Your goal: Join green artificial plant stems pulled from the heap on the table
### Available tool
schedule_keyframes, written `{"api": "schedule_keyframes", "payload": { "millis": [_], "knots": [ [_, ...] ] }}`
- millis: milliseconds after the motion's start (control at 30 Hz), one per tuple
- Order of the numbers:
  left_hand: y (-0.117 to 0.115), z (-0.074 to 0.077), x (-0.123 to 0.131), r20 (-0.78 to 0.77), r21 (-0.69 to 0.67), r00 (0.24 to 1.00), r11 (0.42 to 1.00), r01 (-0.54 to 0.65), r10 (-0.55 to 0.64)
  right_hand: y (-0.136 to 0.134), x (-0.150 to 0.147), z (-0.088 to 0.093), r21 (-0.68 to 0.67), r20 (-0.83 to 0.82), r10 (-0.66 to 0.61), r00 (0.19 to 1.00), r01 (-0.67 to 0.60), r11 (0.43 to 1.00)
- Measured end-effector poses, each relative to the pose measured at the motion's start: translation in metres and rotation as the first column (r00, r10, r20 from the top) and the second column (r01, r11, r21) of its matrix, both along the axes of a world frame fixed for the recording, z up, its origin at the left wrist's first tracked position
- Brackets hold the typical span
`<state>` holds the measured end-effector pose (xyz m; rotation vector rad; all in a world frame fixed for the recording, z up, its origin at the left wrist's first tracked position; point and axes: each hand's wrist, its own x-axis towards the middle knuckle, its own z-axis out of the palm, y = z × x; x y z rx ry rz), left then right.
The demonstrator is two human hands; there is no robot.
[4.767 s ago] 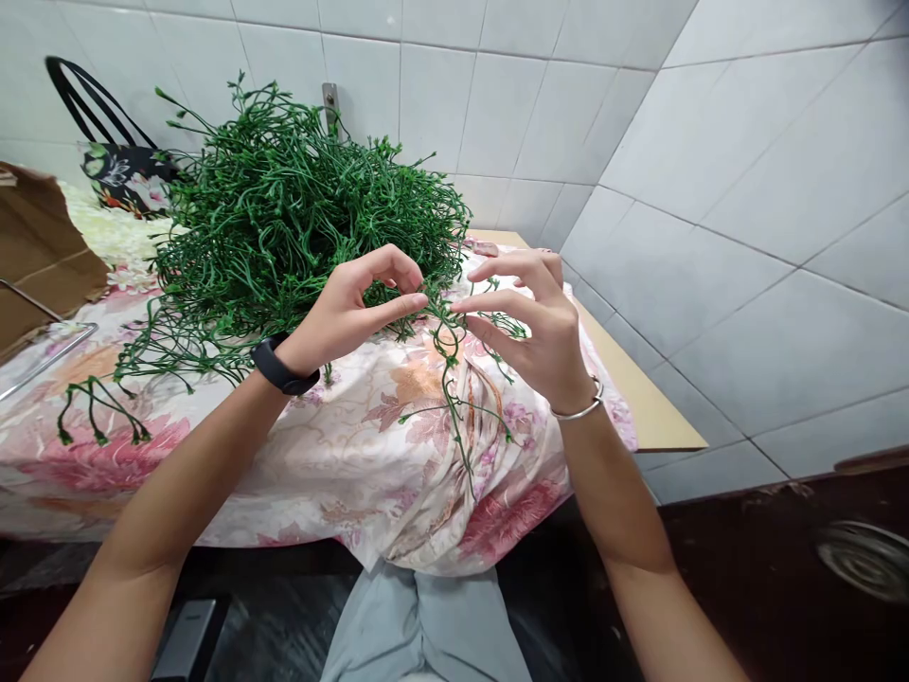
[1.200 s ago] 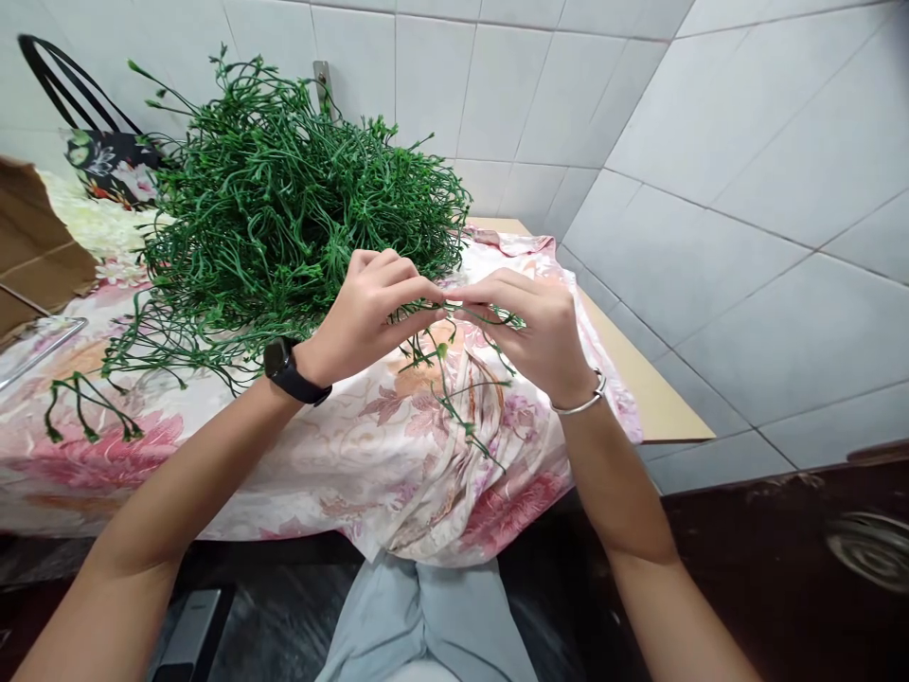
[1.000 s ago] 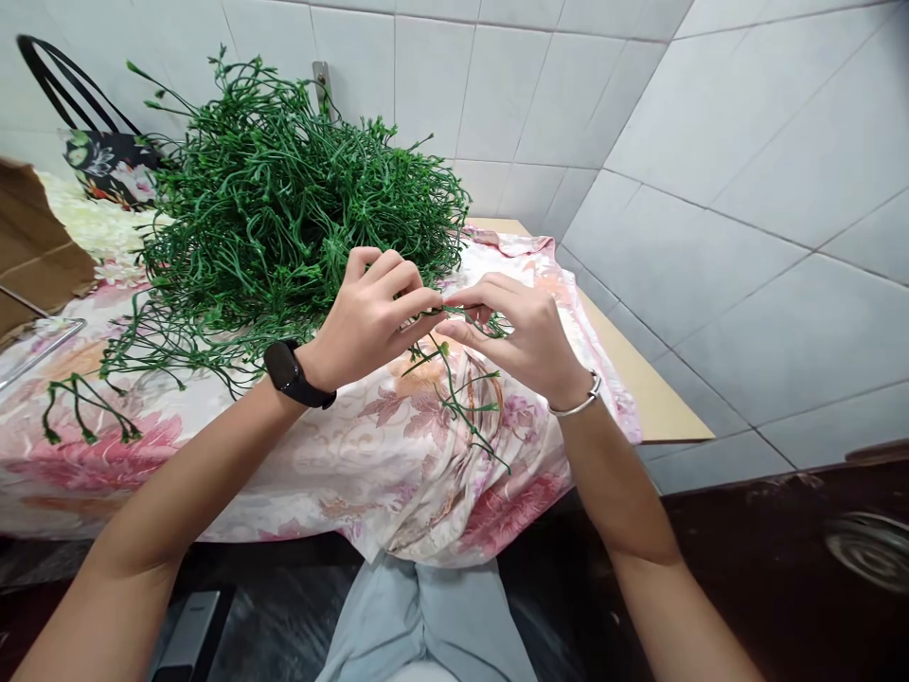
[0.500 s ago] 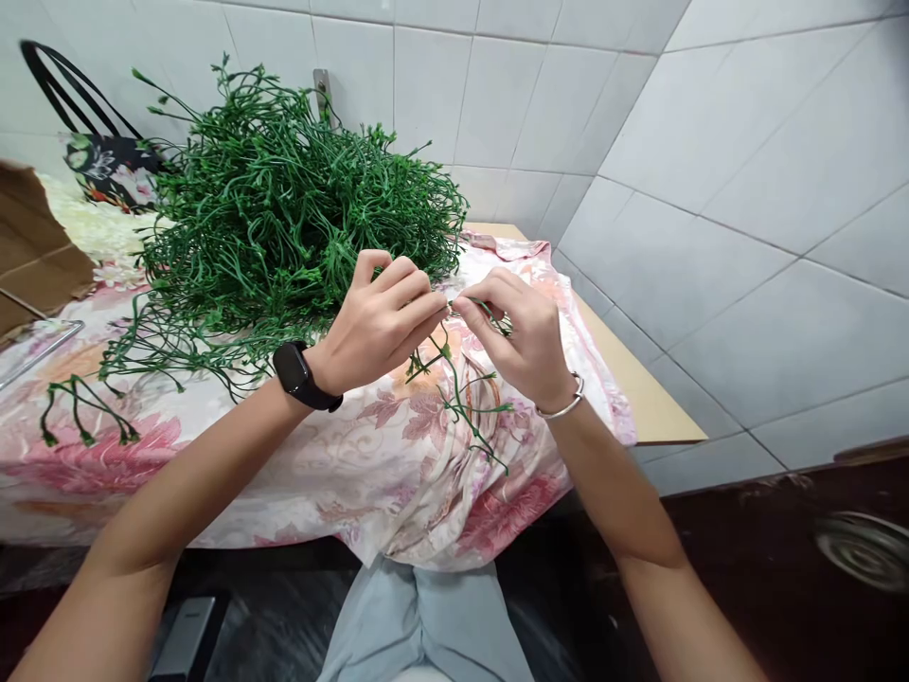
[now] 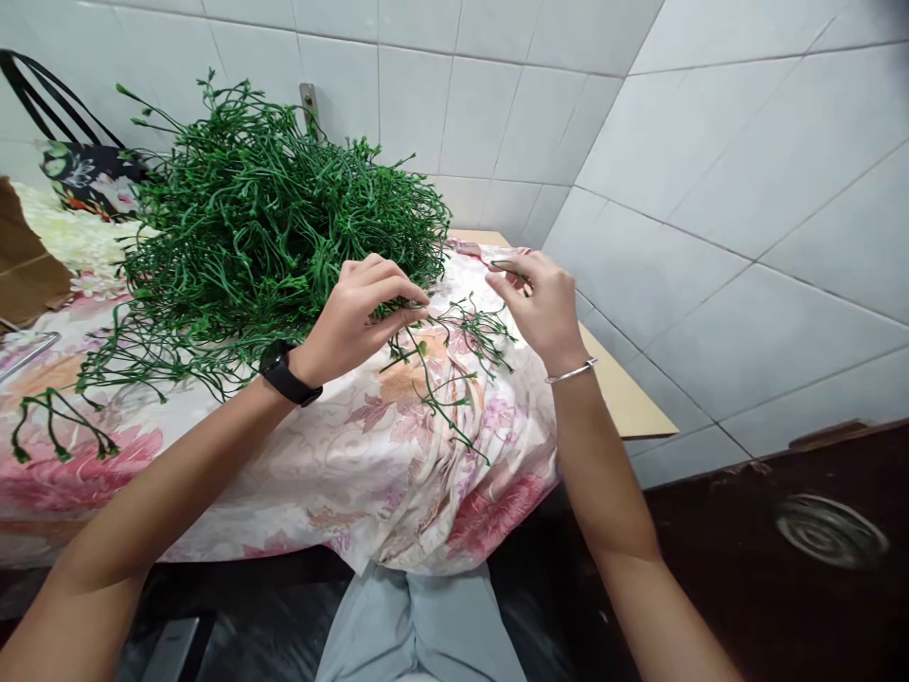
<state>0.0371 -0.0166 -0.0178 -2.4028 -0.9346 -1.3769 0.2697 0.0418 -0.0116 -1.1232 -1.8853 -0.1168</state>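
My left hand (image 5: 362, 308), with a black watch at the wrist, is closed, thumb and forefinger pinched on a thin green plastic stem, mostly hidden by the fingers. To its right, my right hand (image 5: 536, 303) wears a silver bangle; its fingers are bent round a short bit of green stem (image 5: 503, 265). A branching green stem (image 5: 444, 407) shows below my left fingertips. Between the hands, a small cluster of green stems (image 5: 483, 332) lies on the flowered cloth (image 5: 312, 474). A large heap of green artificial stems (image 5: 276, 208) rises behind my left hand.
At the left are a few separate stems (image 5: 61, 426), pale artificial blossoms (image 5: 71, 237), brown cardboard (image 5: 25, 265) and a flowered bag (image 5: 92, 180). The board edge (image 5: 632, 398) shows at the right, near the tiled wall (image 5: 781, 189). A metal disc (image 5: 830, 530) sits lower right.
My hands, fingertips together before, are now apart; the right has moved up and away from the left. The stem cluster behind the right hand has come into sight. The view has shifted slightly right.
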Motion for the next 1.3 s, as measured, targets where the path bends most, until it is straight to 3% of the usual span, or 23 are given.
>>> {"api": "schedule_keyframes", "payload": {
  "millis": [100,167,233,333,433,633,833,1100,1300],
  "knots": [
    [0.002,-0.001,0.000,0.022,-0.017,1.000,1.000,-0.008,0.008,0.004,-0.001,-0.011,-0.083,0.133,-0.066,0.989,0.078,0.993],
    [0.001,-0.002,0.000,0.025,-0.003,0.999,1.000,-0.030,0.030,0.000,-0.003,-0.012,-0.084,0.125,-0.029,0.992,0.039,0.996],
    [0.000,-0.002,0.001,0.011,0.018,0.999,0.999,-0.046,0.045,-0.009,-0.007,-0.006,-0.057,0.035,0.134,0.990,-0.132,0.990],
    [-0.002,-0.002,0.003,-0.025,0.044,0.999,0.998,-0.041,0.042,-0.028,-0.016,0.006,-0.019,-0.102,0.444,0.890,-0.448,0.894],
    [-0.002,-0.004,0.004,-0.035,0.065,0.999,0.998,-0.014,0.017,-0.043,-0.026,0.011,0.008,-0.088,0.582,0.808,-0.584,0.812],
    [0.000,-0.006,0.004,-0.020,0.128,1.000,0.992,0.001,0.002,-0.047,-0.033,0.002,0.172,0.063,0.486,0.872,-0.489,0.855],
    [-0.002,-0.005,0.006,-0.011,0.125,0.998,0.990,0.061,-0.060,-0.043,-0.036,0.000,0.216,0.128,0.457,0.880,-0.475,0.853],
    [-0.003,-0.010,0.007,0.113,-0.058,0.974,0.977,0.204,-0.197,-0.047,-0.039,-0.004,0.337,0.077,0.376,0.923,-0.379,0.862],
    [-0.001,-0.010,0.008,0.185,-0.080,0.940,0.949,0.306,-0.288,-0.047,-0.038,-0.007,0.386,0.153,0.338,0.929,-0.371,0.844]
  ]
}}
